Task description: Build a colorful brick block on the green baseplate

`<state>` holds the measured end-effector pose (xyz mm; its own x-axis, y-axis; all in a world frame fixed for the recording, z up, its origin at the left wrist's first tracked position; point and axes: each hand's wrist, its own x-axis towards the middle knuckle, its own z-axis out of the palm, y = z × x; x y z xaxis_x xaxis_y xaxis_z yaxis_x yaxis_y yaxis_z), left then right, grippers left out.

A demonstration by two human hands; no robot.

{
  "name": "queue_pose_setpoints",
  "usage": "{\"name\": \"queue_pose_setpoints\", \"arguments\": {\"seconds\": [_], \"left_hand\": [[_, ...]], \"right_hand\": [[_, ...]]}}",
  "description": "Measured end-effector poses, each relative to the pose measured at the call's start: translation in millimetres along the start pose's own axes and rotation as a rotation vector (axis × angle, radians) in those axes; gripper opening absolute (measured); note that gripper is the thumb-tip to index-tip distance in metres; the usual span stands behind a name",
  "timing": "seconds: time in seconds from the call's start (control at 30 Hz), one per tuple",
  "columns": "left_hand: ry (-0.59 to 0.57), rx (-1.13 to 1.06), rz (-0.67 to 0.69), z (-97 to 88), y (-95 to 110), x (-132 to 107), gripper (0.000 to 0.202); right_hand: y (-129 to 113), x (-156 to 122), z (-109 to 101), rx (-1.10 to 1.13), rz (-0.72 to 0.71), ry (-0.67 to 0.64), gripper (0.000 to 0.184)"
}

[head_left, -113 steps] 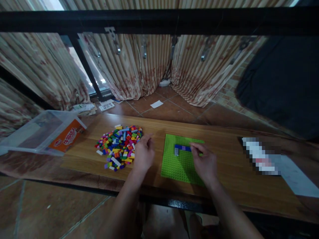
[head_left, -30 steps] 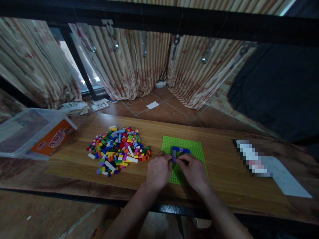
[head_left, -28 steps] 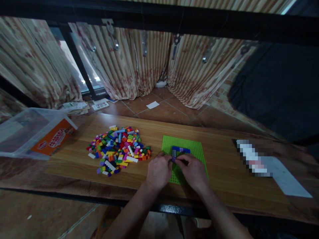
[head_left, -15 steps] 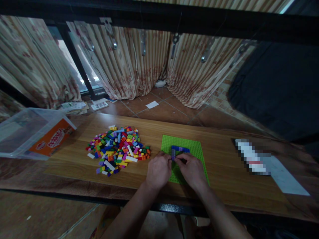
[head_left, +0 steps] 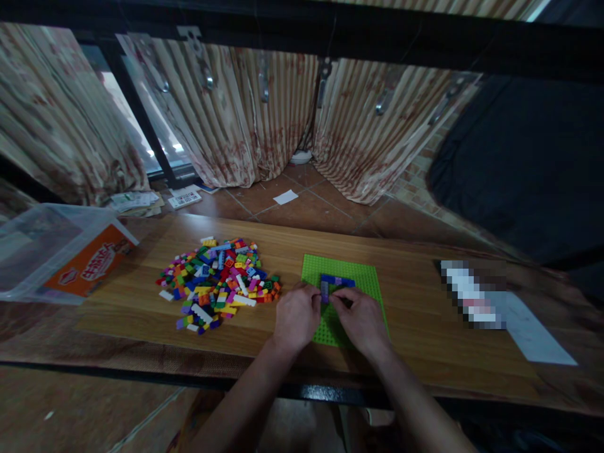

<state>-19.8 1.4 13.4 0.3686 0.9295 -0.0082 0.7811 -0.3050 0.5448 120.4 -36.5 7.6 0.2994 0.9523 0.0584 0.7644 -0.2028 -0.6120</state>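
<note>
A green studded baseplate point(head_left: 370, 272) lies on the wooden board, and a row of blue bricks point(head_left: 346, 282) is fixed on it. From the row's left end a purple brick point(head_left: 324, 291) runs toward me, forming a corner with it. My left hand point(head_left: 296, 316) is closed, its fingertips against the left side of the purple brick. On the brick's other side, the bent, pinched fingers of my right hand point(head_left: 362, 319) touch it near its close end. My fingers partly cover the brick and the plate beneath.
Left of the plate, a heap of mixed loose bricks point(head_left: 221, 277) covers part of the wooden board point(head_left: 155, 314). A clear plastic bin point(head_left: 33, 251) with an orange label stands at the far left. A blurred-out object point(head_left: 472, 296) and a white sheet point(head_left: 540, 333) lie at right.
The view has shifted slightly. My right fingertips have eased a little away from the purple brick's side; the bricks on the plate look unchanged.
</note>
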Motion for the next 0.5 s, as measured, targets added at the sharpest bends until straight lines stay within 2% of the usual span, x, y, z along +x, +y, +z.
{"name": "queue_pose_setpoints", "arguments": {"seconds": [0.17, 0.5], "left_hand": [[0.009, 0.011, -0.031, 0.3, 2.4, 0.4, 0.027], [0.005, 0.031, -0.072, 0.6, 5.4, 4.9, 0.027]], "right_hand": [[-4.7, 1.8, 1.1, -0.039, 0.035, -0.038, 0.021], [-1.8, 3.9, 4.8, -0.058, 0.021, -0.026, 0.023]]}}
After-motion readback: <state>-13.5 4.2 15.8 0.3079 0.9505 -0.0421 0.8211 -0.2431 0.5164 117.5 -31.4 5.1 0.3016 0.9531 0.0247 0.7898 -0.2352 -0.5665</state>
